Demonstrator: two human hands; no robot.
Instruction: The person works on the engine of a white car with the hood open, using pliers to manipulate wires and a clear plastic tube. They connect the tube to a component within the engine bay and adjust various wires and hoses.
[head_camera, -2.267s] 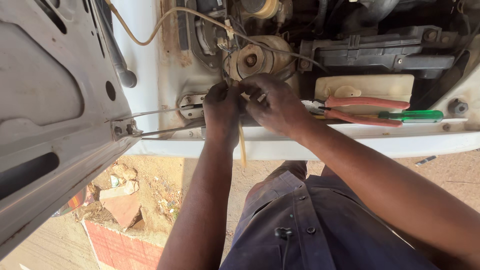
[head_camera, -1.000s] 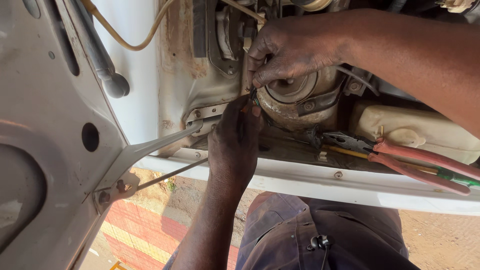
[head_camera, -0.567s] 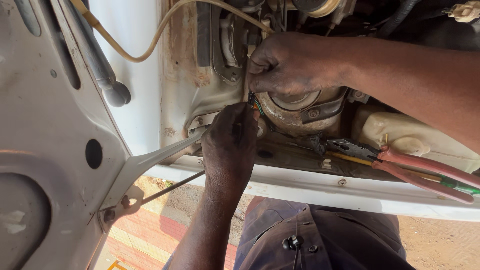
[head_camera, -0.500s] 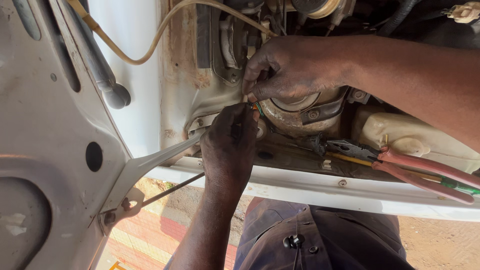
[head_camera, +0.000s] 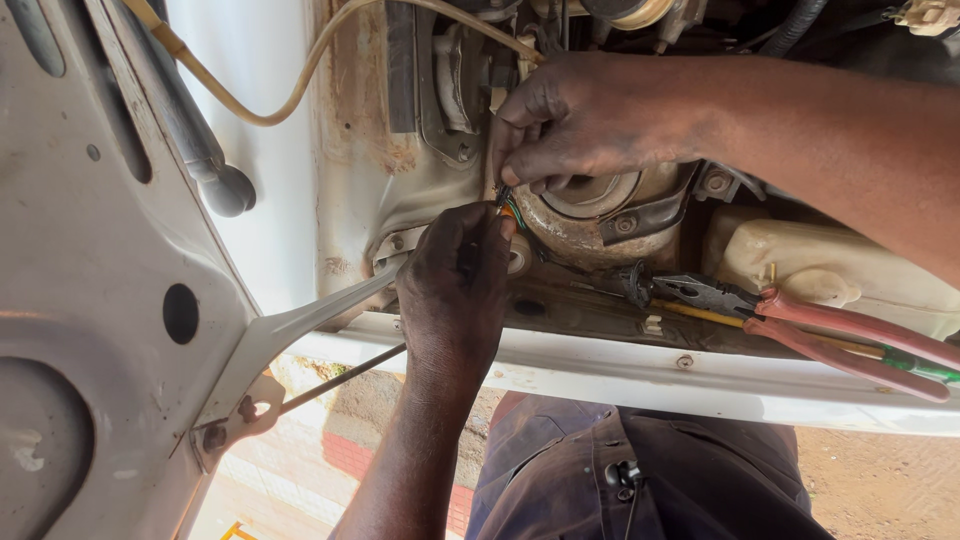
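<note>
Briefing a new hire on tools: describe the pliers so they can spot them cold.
Start at the white body ledge running across the engine bay, below the person's right hand. The pliers lie on it towards the right, dark jaws pointing left. Their red-sleeved handles set them apart from the green-handled tool beside them.

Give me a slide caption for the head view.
Both hands, left and right, pinch thin wires beside red-handled pliers.

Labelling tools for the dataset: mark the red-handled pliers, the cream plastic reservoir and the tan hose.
red-handled pliers (head_camera: 700, 293), head view, on the dark metal jaws.
cream plastic reservoir (head_camera: 800, 268), head view, on its top face.
tan hose (head_camera: 262, 114), head view, on the low bend of its loop.
</note>
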